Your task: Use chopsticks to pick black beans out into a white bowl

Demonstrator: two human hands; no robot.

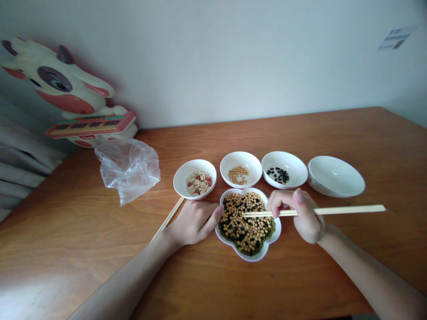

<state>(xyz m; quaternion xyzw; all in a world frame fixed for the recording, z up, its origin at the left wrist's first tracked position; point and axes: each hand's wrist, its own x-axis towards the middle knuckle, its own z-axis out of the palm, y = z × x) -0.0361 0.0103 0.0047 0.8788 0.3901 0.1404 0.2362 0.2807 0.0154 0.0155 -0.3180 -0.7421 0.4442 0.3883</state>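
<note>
A flower-shaped white bowl (233, 246) stands on the table, filled with mixed soybeans, black beans and small green beans. My left hand (196, 222) rests at its left side, thumb on the rim and the other fingers curled, partly hidden. Over the bowl, my right hand (305, 215) is closed on a pair of light wooden chopsticks (350, 209). Their tips point left, down among the beans; I cannot make out a bean between them. Behind stand a bowl of pale and reddish flat seeds (199, 183), a bowl of soybeans (238, 175) and a bowl of black beans (280, 175).
A fourth white bowl (336, 177) stands at the right end of the row. Another pair of chopsticks (168, 218) lies partly under my left wrist. A crumpled clear plastic bag (130, 166) and a cow-shaped toy keyboard (83, 98) sit at the left, near the wall.
</note>
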